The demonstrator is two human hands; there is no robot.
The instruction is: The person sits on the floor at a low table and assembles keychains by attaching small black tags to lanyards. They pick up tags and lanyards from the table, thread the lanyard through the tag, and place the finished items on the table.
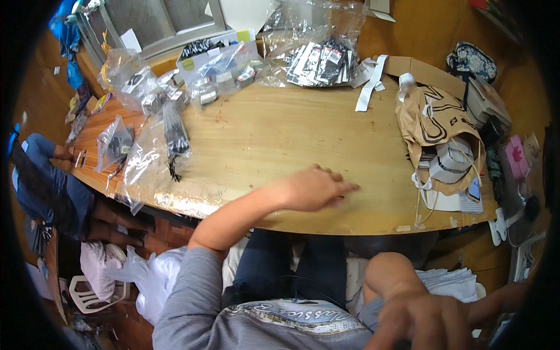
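Short grey sleeve on the left arm, ending above the elbow. Bare forearms, bare left hand and right hand. Grey shirt with a printed picture band across the front. Dark blue trousers below.
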